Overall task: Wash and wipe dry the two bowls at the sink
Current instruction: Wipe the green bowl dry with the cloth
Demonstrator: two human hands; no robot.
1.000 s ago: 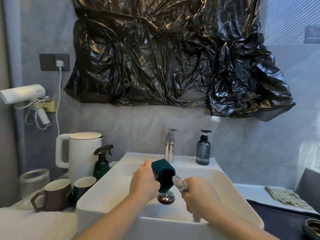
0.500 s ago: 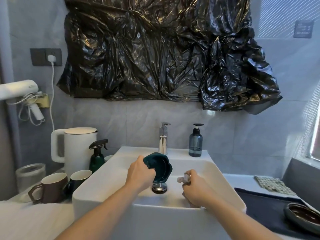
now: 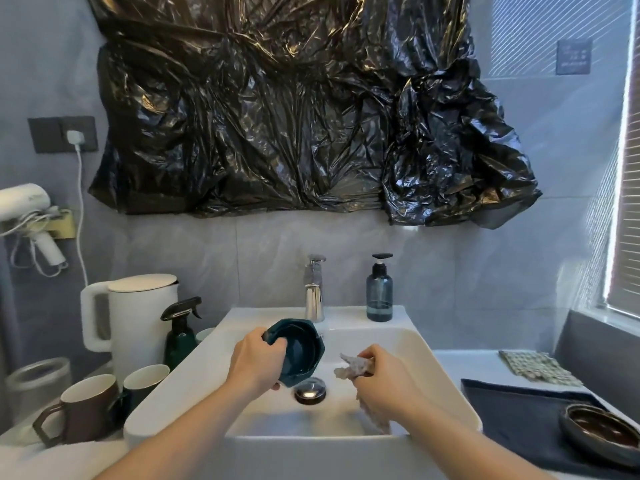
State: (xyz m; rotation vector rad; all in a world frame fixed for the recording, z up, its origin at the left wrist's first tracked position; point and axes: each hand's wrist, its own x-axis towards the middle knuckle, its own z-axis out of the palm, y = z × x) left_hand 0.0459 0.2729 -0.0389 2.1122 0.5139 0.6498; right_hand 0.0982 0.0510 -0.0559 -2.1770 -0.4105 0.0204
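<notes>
Fingers (image 3: 273, 344) round one of two bowls (image 3: 299, 351)

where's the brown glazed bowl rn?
Head view, lower right: the brown glazed bowl sits on the dark blue mat right of the white sink, untouched by either hand.
</notes>
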